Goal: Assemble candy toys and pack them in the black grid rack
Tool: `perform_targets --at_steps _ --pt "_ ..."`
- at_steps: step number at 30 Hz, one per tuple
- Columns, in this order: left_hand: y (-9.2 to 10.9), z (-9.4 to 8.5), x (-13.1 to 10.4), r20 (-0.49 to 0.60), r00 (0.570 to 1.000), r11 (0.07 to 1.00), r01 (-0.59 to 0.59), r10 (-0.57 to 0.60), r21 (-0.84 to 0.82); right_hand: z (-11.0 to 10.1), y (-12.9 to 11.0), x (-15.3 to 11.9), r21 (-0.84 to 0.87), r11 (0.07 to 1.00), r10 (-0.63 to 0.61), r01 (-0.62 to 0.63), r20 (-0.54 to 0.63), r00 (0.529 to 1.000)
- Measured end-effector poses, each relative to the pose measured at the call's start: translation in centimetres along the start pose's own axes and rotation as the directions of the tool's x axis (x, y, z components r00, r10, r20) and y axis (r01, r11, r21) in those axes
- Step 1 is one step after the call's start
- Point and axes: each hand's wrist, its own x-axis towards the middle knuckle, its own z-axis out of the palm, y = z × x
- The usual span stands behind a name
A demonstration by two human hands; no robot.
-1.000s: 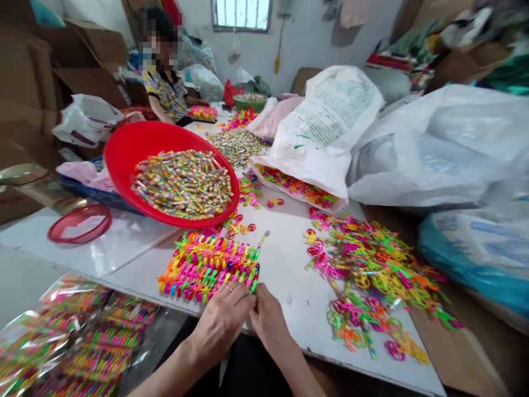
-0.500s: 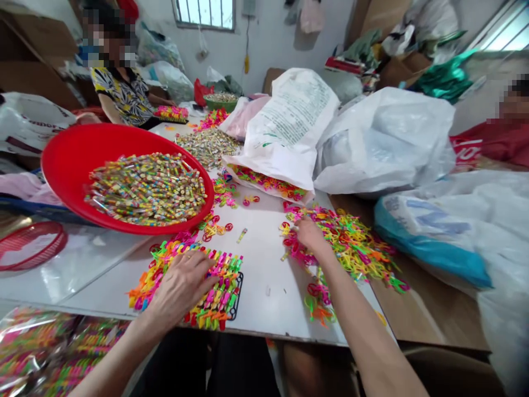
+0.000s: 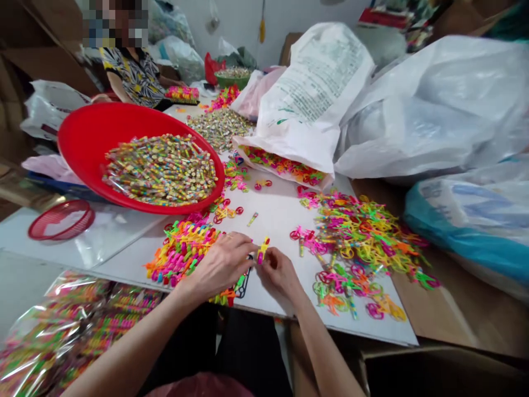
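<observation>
My right hand pinches a small yellow plastic toy piece with a bit of red on it, just above the table. Close beside it, my left hand has its fingers curled together over the right end of a black rack; what those fingertips hold, if anything, is hidden. Rows of colourful plastic toy pieces fill the rack, partly covered by the left hand and forearm. To the right of my hands spreads a loose heap of bright plastic toy pieces.
Left stands a big red basin of small printed tubes, near a red mesh basket. A white sack spills pieces behind; bulky plastic bags line the right. Packed bags lie low left. Another person sits across.
My right hand has come from the heap toward my left hand, now with the yellow piece. The left hand has shifted to the rack's right end and curled. The view has tilted down.
</observation>
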Motion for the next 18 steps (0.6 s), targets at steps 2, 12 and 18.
perform_targets --at_steps 2,12,18 --pt "0.2 1.0 0.7 0.073 0.997 1.0 -0.019 0.021 -0.024 1.7 0.4 -0.7 0.184 0.983 0.018 -0.017 -0.005 1.0" --pt "0.3 1.6 -0.4 -0.016 0.999 0.993 0.026 -0.028 -0.113 4.3 0.7 -1.5 0.075 0.987 -0.135 0.139 -0.057 0.989" --pt "0.0 2.4 -0.6 0.006 0.999 0.993 0.034 -0.034 -0.115 4.7 -0.2 -1.6 -0.187 0.96 -0.228 0.211 -0.074 0.971"
